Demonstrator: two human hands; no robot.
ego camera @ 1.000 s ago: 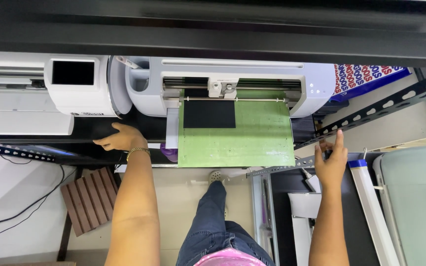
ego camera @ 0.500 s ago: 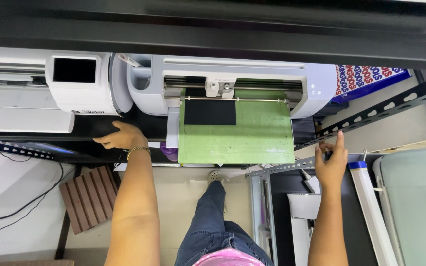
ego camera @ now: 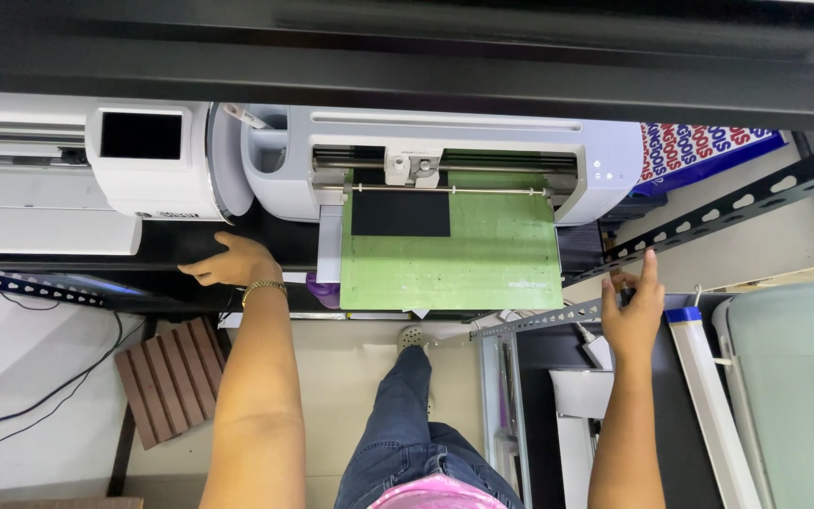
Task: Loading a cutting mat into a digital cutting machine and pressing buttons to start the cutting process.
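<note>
Machines: two, a white boxy one with a dark screen beyond the left fingers, a pale grey cutting machine to their right.
Left hand: flat on the black shelf edge, fingers spread and loose, grasping nothing; one gold wrist bracelet.
Mat: one green cutting mat, right of the left fingers, sticking out of the grey machine's slot.
Sheet: one black rectangular sheet on the mat's far left corner.
Right hand: fingers extended, tips touching one perforated grey metal rail, not clenched.
Floor: beige tiles, one brown slatted wooden board, black cables.
</note>
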